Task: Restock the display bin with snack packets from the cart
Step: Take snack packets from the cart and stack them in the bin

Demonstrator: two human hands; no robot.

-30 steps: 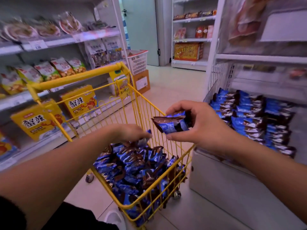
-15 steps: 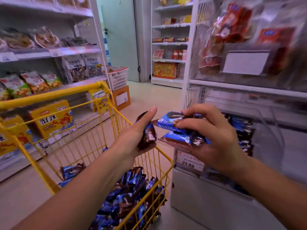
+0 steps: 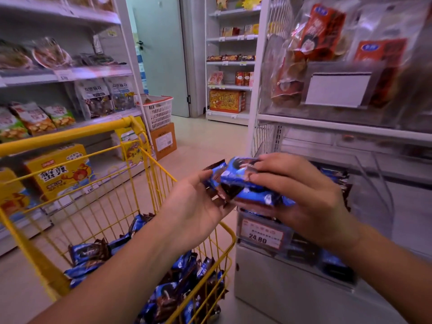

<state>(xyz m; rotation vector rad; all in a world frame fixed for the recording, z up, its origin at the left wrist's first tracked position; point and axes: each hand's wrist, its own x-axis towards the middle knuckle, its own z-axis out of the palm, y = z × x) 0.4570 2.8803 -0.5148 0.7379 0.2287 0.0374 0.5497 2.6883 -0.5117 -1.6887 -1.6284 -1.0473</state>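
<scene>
While both hands are meeting above the yellow cart (image 3: 131, 148), right hand (image 3: 301, 195) is clamping blue snack packets (image 3: 243, 181), left hand (image 3: 196, 202) is pinching their end, display bin (image 3: 374, 206) sitting just behind, more packets (image 3: 177, 288) lying in cart.

White basket (image 3: 158, 111) atop cardboard box (image 3: 163, 140); door (image 3: 161, 54) behind.

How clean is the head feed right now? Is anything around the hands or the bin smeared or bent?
Head view: the blue snack packets between left hand and right hand read fairly sharp; the hanging red snack bags and clear display bin at right are motion-smeared; the yellow wire cart and shelf uprights bow from the wide lens; lighting is even, with a purplish cast.
</scene>
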